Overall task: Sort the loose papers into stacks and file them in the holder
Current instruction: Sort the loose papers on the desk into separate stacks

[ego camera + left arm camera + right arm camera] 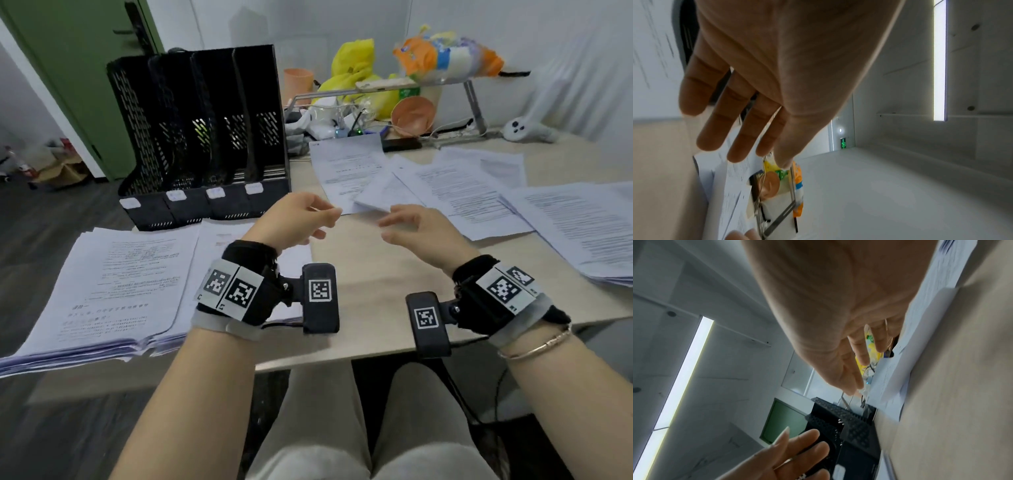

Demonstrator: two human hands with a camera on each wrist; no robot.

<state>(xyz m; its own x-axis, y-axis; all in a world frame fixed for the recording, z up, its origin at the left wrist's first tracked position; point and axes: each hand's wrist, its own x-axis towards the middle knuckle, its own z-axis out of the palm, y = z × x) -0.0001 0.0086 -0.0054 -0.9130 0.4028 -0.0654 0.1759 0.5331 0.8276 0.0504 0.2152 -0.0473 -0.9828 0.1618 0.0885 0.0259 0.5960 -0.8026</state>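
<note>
Both hands hang just above the bench [376,274] with nothing in their grip. The left hand [294,219] and the right hand [421,233] have loose, spread fingers, likely ready to pick up a sheet. The loose papers [445,192] lie scattered just ahead. Two tidy stacks [113,284] sit at the left, probably sorted already. The black holder [202,137] stands behind them, its slots looking empty.
</note>
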